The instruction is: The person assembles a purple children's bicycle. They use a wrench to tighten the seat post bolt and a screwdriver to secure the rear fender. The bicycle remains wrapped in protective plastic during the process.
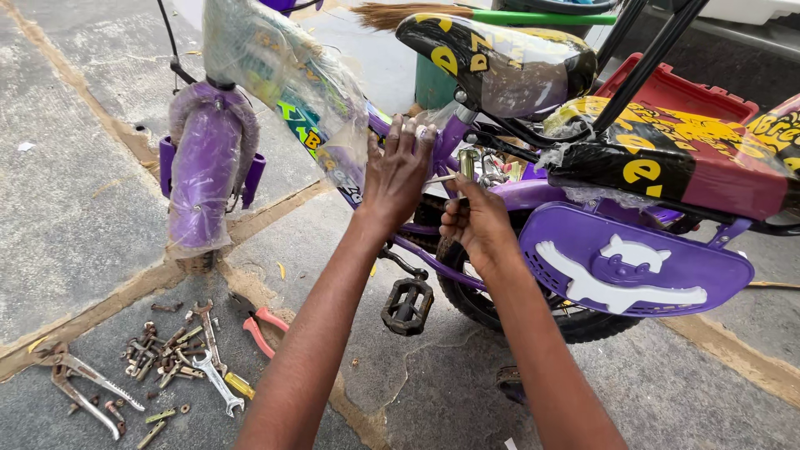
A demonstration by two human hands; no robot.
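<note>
— What are your hands on just now?

— My left hand [398, 171] lies flat against the purple frame [508, 196] of a child's bicycle, just under the seat post [454, 133]. Its fingers [408, 133] are spread and straight, pressing on the tube and closed round nothing.

— And the other one?

— My right hand [475, 221] sits just beside it, a little lower. Its fingers are curled shut on a thin silvery tool [442, 177] whose tip points left toward my left hand, close to the clamp [467, 158] at the foot of the post. What sort of tool it is, I cannot tell; only a short bit of it shows.

— How does the bicycle stand?

— Upright on the concrete floor [75, 192]. The black and yellow saddle [500, 58] is right above my hands, still under clear plastic, and so is the front part of the frame. The purple front mudguard [207, 167] is to my left, the purple chain guard [633, 267] with a white cat figure to my right, the black pedal [407, 306] below my wrists.

— Anything lying about?

— On the floor at lower left, well apart from my hands: pliers with red handles [265, 327], a silver spanner [218, 382], a heap of rusty nuts and bolts [167, 350], and a rusty pair of tongs [83, 387].
</note>
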